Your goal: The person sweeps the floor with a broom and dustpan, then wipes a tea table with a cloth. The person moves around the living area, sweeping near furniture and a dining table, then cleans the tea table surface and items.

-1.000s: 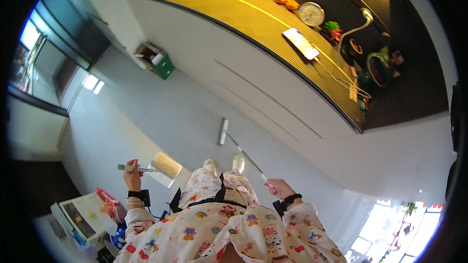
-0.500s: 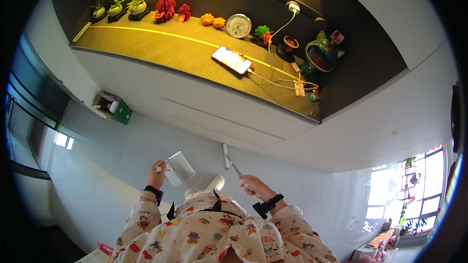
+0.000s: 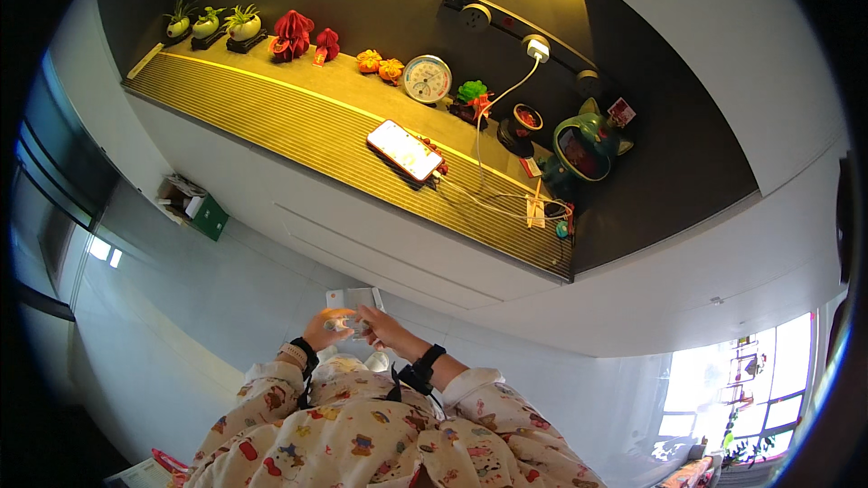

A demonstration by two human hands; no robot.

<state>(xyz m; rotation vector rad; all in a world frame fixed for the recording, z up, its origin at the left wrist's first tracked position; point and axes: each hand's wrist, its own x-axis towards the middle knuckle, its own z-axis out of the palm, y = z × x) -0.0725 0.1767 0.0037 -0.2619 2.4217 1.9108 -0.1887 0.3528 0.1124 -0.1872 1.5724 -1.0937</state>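
Both hands have come together low in front of my body, above the floor. My left hand point(image 3: 327, 330) is closed around the upright handle of a white dustpan point(image 3: 342, 297), whose flat pan shows just beyond the fingers. Right beside it, my right hand point(image 3: 380, 327) has its fingers bent in at the same spot, around the broom handle as far as I can make out. Most of the broom is hidden by the hands and the pan. Something pale and glossy shows between the two hands. A white shoe point(image 3: 377, 361) is visible just below them.
Ahead runs a white cabinet front point(image 3: 380, 253) under a lit niche. On its ribbed shelf lie a charging phone point(image 3: 404, 150), a round dial gauge point(image 3: 427, 79), small potted plants and ornaments. A green box point(image 3: 209, 218) stands on the floor at left; a bright window is at right.
My right hand has moved left with the broom to meet my left hand. The dustpan has turned, its pan now beyond the hands. The view has shifted slightly.
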